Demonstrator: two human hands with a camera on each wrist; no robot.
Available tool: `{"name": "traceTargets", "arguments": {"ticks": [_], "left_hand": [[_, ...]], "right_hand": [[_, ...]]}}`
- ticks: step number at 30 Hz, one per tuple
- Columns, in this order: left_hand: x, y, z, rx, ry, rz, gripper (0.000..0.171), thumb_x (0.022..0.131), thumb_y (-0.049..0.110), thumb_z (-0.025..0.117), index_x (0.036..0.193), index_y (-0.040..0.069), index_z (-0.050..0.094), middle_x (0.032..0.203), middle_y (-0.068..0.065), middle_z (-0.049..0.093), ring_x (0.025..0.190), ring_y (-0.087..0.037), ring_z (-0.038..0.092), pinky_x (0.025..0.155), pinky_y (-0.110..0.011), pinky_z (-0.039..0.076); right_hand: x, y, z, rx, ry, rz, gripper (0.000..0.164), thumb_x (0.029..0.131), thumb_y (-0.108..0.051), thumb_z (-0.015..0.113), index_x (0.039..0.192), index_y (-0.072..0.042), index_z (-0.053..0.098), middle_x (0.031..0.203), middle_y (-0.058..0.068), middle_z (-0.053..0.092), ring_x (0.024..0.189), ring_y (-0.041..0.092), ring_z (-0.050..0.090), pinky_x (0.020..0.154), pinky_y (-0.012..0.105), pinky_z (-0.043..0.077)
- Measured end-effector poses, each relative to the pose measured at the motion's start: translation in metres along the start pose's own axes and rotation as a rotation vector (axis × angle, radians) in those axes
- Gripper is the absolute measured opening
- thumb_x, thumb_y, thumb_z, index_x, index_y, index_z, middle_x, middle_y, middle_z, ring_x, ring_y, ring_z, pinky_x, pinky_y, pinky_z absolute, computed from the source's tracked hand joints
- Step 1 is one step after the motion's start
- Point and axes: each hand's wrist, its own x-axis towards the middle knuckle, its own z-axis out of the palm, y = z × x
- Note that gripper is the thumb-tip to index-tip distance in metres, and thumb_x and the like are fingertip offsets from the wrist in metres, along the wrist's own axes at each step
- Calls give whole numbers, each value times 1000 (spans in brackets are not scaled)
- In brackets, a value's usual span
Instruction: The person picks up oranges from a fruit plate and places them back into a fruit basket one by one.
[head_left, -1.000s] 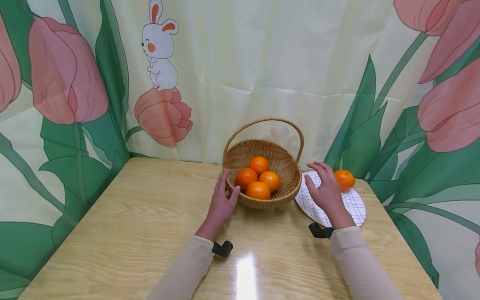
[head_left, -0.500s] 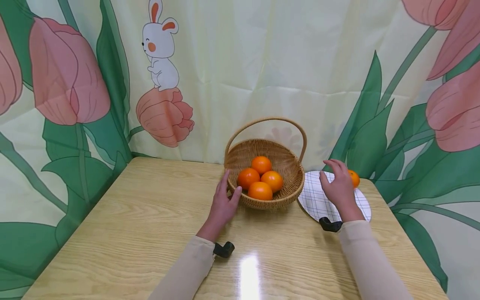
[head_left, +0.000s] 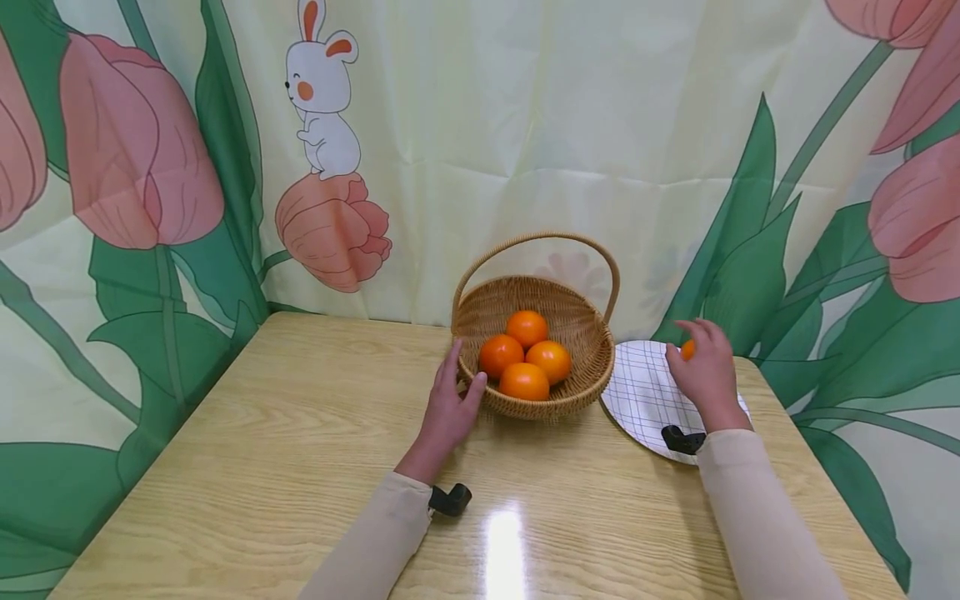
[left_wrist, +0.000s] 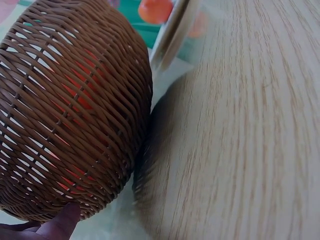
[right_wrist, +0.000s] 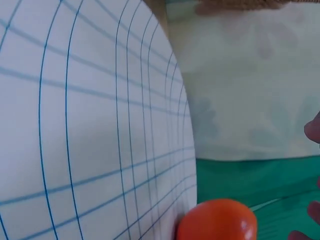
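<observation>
A wicker basket (head_left: 551, 407) with an arched handle stands at the back of the table, and several oranges (head_left: 524, 381) lie inside it. At the basket's left side is my left hand (head_left: 444, 412), fingers extended along the wall and thumb by the front rim. Close up in the left wrist view, a digit (left_wrist: 62, 222) touches the weave. My right hand (head_left: 708, 371) hovers over a round white plate (head_left: 637, 400) with blue grid lines. Its fingers are spread and bent, apart from the single orange (right_wrist: 220, 222) at the plate's far edge; the hand partly hides that fruit in the head view.
A light wooden table (head_left: 300, 442) extends left and forward of the basket. Behind it hangs a curtain (head_left: 487, 125) printed with tulips and a rabbit. The plate stands just right of the basket, near the table's right edge.
My right hand has moved right, from beside the basket across the plate to the single orange. The left hand stays at the basket. The view has shifted slightly.
</observation>
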Motion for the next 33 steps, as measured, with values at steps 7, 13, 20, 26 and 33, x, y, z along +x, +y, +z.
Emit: {"name": "traceTargets", "arguments": {"ticks": [7, 13, 20, 26, 33], "left_hand": [[0, 0, 1, -6, 8, 5, 68, 99, 41, 51, 156, 24, 17, 159, -12, 24, 143, -34, 31, 108, -50, 41], [1, 0, 1, -19, 6, 9, 68, 99, 41, 51, 156, 25, 16, 159, -13, 23, 143, -36, 31, 105, -52, 42], [-1, 1, 1, -29, -16, -21, 67, 100, 43, 49, 155, 37, 12, 160, -9, 20, 142, -35, 33, 103, -52, 44], [-1, -1, 2, -25, -17, -17, 66, 100, 45, 47, 154, 41, 10, 160, -9, 19, 141, -36, 34, 102, -52, 45], [1, -3, 3, -12, -8, -9, 67, 99, 47, 47, 154, 41, 9, 161, -8, 19, 141, -36, 35, 101, -52, 46]], "right_hand": [[4, 23, 5, -18, -35, 49, 45, 95, -18, 50, 137, -1, 48, 148, 28, 30, 129, 52, 31, 98, 66, 41], [10, 39, 13, -35, -83, 107, 49, 96, -20, 50, 140, -1, 45, 150, 29, 26, 130, 53, 29, 101, 66, 38], [12, 55, 19, -34, -123, 153, 53, 95, -21, 51, 142, 0, 41, 153, 30, 19, 133, 54, 23, 100, 68, 37], [12, 65, 20, -20, -179, 203, 61, 97, -25, 52, 149, -4, 30, 155, 32, 8, 130, 57, 22, 100, 69, 36], [14, 66, 22, 13, -220, 231, 65, 99, -27, 52, 153, -7, 22, 154, 33, 3, 124, 59, 25, 100, 69, 35]]}}
